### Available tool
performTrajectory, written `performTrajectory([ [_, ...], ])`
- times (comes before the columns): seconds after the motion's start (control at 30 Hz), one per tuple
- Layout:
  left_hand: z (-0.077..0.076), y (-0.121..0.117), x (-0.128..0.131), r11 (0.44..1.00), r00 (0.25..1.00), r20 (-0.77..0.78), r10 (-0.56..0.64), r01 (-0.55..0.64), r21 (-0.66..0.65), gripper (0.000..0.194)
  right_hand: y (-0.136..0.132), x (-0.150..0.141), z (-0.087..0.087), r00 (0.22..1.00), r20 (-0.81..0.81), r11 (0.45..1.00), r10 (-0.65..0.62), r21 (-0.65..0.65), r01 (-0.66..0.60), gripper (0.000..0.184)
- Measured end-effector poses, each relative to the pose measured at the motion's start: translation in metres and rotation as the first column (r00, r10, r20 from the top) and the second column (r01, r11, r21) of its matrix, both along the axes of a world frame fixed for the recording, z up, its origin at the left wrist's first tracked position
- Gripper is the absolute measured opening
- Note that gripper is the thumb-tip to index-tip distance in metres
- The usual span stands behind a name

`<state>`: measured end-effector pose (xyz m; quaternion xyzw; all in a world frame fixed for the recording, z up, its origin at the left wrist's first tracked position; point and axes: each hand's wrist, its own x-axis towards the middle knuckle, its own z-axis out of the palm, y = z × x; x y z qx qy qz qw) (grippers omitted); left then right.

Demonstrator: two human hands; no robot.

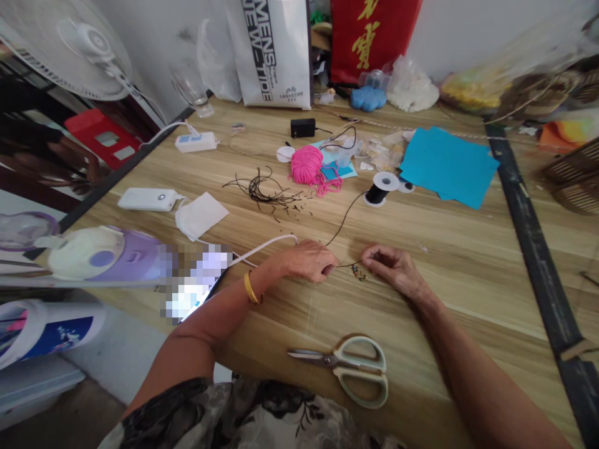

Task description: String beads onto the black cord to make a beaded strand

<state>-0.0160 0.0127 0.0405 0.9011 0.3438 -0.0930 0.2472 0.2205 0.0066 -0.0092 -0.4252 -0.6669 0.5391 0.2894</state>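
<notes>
cord (350, 265) strung sideways between two narrow grips
right hand (393, 268) pinches it, left hand (314, 259) closes on it; beads (359, 273) lie just beside the right fingertips, the nearer; beyond, a spool (375, 192); scissors (329, 360) bodyward; open surface (449, 249) rightward

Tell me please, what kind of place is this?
Probably a home craft corner: a wooden table with a spool of black cord, pink yarn and scissors, beside an electric fan.
</notes>
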Motion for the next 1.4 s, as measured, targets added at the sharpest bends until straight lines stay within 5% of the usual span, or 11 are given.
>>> performTrajectory([
  [0.47, -0.001, 0.006, 0.001, 0.973, 0.969, 0.139, 0.206, -0.218, 0.07, 0.016, 0.001, -0.001, 0.001, 0.999, -0.05, 1.0, 0.004, 0.01, -0.003, 0.026],
  [1.0, -0.02, 0.009, 0.014, 0.891, 0.779, 0.439, 0.448, -0.349, -0.29, 0.018, 0.002, -0.002, 0.003, 1.0, -0.023, 1.0, 0.008, 0.027, -0.008, 0.028],
  [1.17, 0.001, 0.008, 0.002, 0.947, 0.902, 0.286, 0.322, -0.306, -0.103, 0.013, 0.001, -0.002, 0.004, 1.0, -0.023, 0.999, -0.003, 0.032, 0.004, 0.03],
  [1.23, 0.01, 0.005, -0.005, 0.987, 0.974, 0.162, 0.159, -0.16, -0.005, 0.011, 0.002, -0.002, 0.004, 0.999, -0.033, 1.0, -0.002, 0.03, 0.003, 0.029],
  [1.4, 0.025, -0.003, -0.019, 0.997, 0.997, -0.076, 0.017, -0.011, 0.073, 0.008, 0.002, -0.001, 0.004, 0.998, -0.059, 1.0, 0.007, 0.015, -0.007, 0.029],
])
